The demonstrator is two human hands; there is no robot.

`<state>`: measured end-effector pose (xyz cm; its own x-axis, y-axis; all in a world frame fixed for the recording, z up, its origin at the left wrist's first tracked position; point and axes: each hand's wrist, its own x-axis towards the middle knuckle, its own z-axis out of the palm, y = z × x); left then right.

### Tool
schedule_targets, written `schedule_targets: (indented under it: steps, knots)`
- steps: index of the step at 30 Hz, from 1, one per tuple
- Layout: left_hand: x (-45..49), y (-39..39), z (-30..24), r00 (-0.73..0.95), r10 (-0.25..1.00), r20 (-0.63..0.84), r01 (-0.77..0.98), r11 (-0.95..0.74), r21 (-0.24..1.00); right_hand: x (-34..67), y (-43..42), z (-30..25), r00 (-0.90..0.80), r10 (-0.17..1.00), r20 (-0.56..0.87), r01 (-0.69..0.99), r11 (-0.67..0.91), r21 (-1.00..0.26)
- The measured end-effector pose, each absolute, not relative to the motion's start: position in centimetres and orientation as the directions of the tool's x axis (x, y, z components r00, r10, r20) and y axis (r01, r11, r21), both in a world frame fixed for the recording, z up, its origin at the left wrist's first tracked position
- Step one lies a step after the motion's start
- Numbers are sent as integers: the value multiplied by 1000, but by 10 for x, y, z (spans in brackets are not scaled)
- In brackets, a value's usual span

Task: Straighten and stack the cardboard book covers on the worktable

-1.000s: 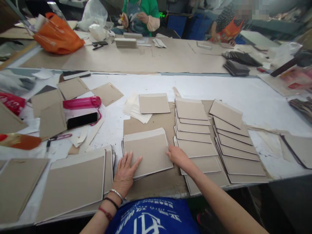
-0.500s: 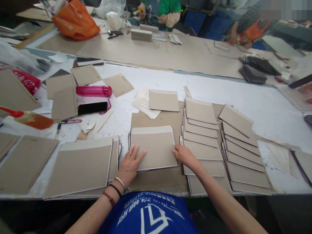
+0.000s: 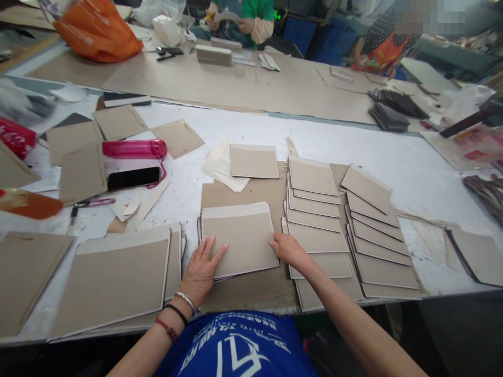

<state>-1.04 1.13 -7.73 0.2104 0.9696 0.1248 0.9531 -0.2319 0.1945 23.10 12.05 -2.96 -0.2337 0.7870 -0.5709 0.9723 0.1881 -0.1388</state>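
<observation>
A small stack of beige, dark-edged panels (image 3: 239,235) lies in front of me on a brown board (image 3: 220,193). My left hand (image 3: 202,264) rests on the stack's lower left corner, fingers spread and flat. At the right edge, my right hand (image 3: 288,248) has its fingers closed, pinching the side of the top panel. Each panel has a paler strip along its far edge. Just right of my right hand are overlapping panels (image 3: 314,238) in a fanned column, with a second fanned column (image 3: 379,241) beyond it.
Larger panels (image 3: 118,277) lie to the left. Farther off are a black phone (image 3: 133,178), a pink bottle (image 3: 133,149) and a single panel (image 3: 255,161) near paper strips (image 3: 226,170). Two people work across the far table (image 3: 176,84), where an orange bag (image 3: 96,31) stands.
The view has turned slightly, so the table appears shifted left. Both hands keep nearly the same places on the stack. A person across the table now holds up a curved pale piece.
</observation>
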Motion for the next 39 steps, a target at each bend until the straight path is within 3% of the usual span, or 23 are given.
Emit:
schedule_targets:
  steps: [8, 17, 23, 32, 39]
  knots:
    - [-11, 10, -80, 194, 973, 121, 943, -219, 251, 231, 117, -31, -220, 804, -552, 975, 169, -141]
    - [-44, 18, -81, 274, 961, 35, 826, -254, 503, 230, 118, -33, -218, 797, -564, 976, 168, -140]
    - [-52, 24, -69, 278, 960, -31, 772, -204, 601, 233, 119, -38, -232, 793, -563, 973, 184, -143]
    - [-41, 17, -67, 281, 960, 2, 818, -241, 523, 232, 119, -37, -217, 796, -565, 976, 161, -148]
    - [-33, 11, -64, 284, 958, -21, 887, -255, 385, 233, 119, -36, -228, 795, -562, 973, 166, -159]
